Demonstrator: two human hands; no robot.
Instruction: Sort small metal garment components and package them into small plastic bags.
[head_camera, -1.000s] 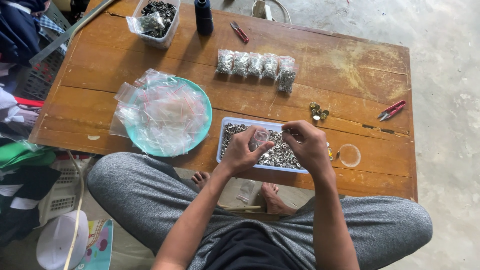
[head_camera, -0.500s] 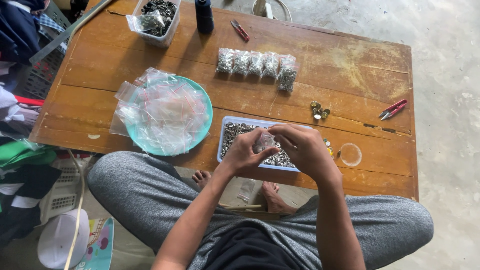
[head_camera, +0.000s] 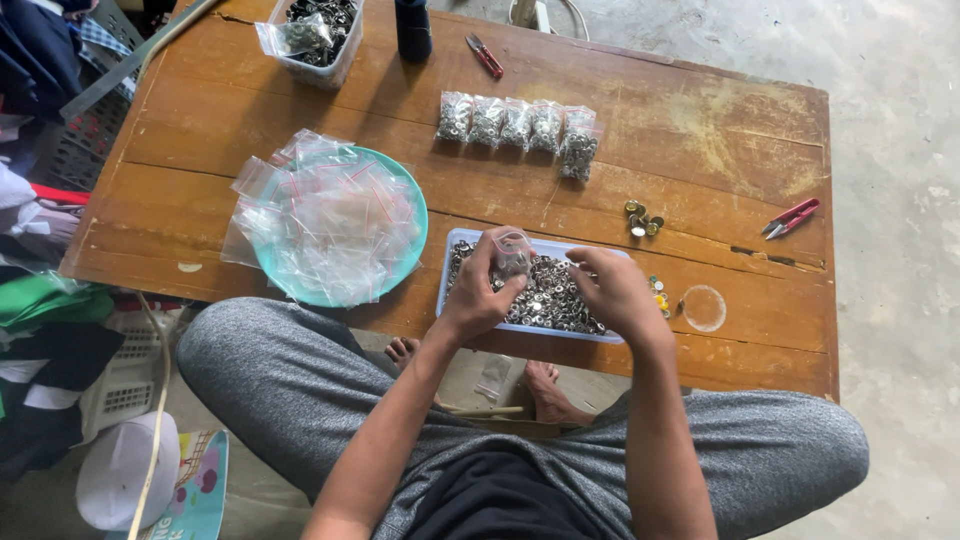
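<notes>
Holding a small clear bag (head_camera: 511, 250) above a shallow pale-blue tray (head_camera: 455, 243), the left hand (head_camera: 482, 290) has its fingers (head_camera: 500, 288) curled closed around the bag's lower part, so the bag stands upright between thumb and fingertips. Just beside it, the right hand (head_camera: 612, 292) hovers over the same tray with its fingers (head_camera: 583, 262) bent and drawn narrow, tips pointing toward the bag; whether they pinch one of the small metal pieces (head_camera: 545, 300) heaped in the tray cannot be told. The tray sits near the front edge of the wooden worktop (head_camera: 700, 130). To its left lies a teal plate (head_camera: 415, 235) piled with empty clear bags (head_camera: 320, 215). Farther back, a row of filled bags (head_camera: 520, 125) lies across the worktop's middle, and a clear tub (head_camera: 320, 30) of metal parts stands at the far edge. Red snips (head_camera: 790, 217) lie well apart to the right.
</notes>
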